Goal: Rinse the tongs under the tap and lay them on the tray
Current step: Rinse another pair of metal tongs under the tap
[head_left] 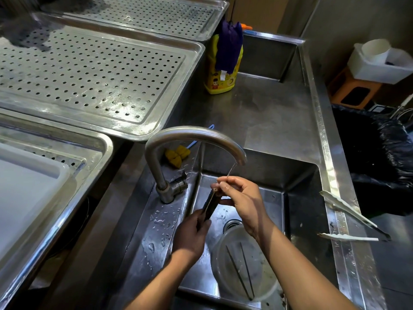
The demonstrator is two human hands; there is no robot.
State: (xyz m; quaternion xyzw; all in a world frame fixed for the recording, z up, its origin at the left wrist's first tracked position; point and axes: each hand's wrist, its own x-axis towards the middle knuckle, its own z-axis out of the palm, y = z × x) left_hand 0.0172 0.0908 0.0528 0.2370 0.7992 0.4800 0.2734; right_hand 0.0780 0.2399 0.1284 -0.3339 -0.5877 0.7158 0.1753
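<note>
We held the tongs [209,204] under the tap [194,133], over the sink [300,198]: left grip [190,237] clamped round the handle, right grip [242,198] pinching the tip. Stiff, wet, likely slippery; hold low.

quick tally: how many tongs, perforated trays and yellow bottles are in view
tongs: 2 (dark serrated tongs, silver metal tongs)
perforated steel trays: 3
yellow plastic bottle: 1
total: 6
</note>
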